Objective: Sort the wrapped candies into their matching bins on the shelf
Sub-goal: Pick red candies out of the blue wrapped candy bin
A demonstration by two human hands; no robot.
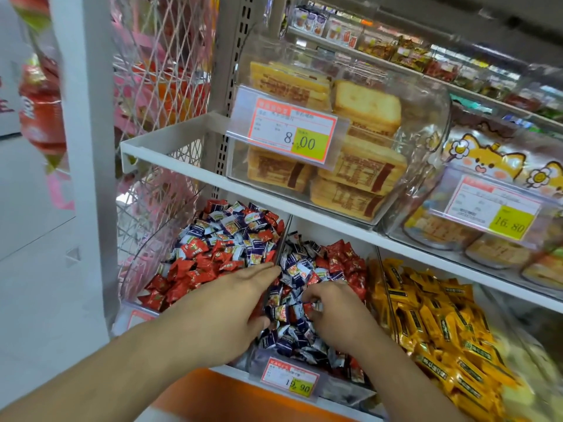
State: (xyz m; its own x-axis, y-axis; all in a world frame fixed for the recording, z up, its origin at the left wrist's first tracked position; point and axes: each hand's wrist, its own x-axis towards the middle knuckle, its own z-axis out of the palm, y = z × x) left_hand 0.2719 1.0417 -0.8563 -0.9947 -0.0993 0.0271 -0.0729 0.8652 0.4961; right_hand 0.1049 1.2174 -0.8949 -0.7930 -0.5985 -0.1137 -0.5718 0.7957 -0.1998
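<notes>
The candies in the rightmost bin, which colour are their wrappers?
Yellow wrappers with dark labels, seen in the head view.

Clear tubs of packaged toast slices (362, 108) on upper shelf, orange price tag (294, 130) reading 8.00 in front. Beside them, cartoon-cat snack bags (499, 159) over 16.80 tag (493, 208). White wire mesh panel (158, 71) at left.

Right hand (336, 312) fingertips buried among candies (292, 333); price tag (289, 381) print blurred, yellow packets (441, 324) edge-cropped.

Price tags: "8.00" on toast bin tag (288, 134), "16.80" on tag (495, 208) right of it, "1?.90" on candy bin tag (290, 381) below.
</notes>
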